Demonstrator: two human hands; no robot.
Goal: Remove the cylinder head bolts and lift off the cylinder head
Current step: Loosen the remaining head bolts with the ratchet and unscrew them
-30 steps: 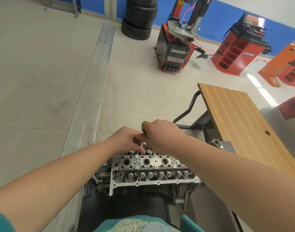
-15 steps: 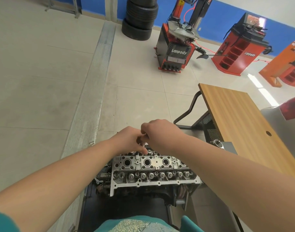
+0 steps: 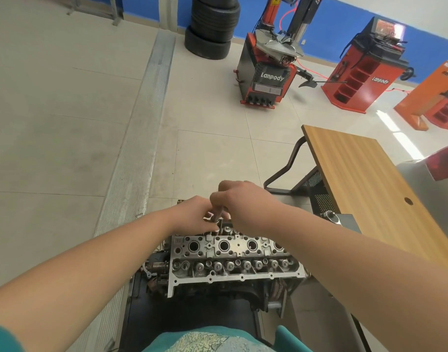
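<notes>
White "Lanpody" lettering on 2 red machines [image 3: 268,72] behind cylinder head [image 3: 233,260].

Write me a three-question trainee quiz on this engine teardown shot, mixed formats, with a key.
1. True or false: the bare aluminium cylinder head has already been lifted off the engine.
2. Multiple choice: where do the left hand and right hand meet? A) over the far edge of the head B) over its near edge C) on the wooden-topped table
3. Fill in: the fingers of both hands close round a slim dark metal ____ standing upright over the head.

Key: 1 false, it sits on the engine. 2 A. 3 shaft; whether it is a bolt or a tool cannot be told.
</notes>
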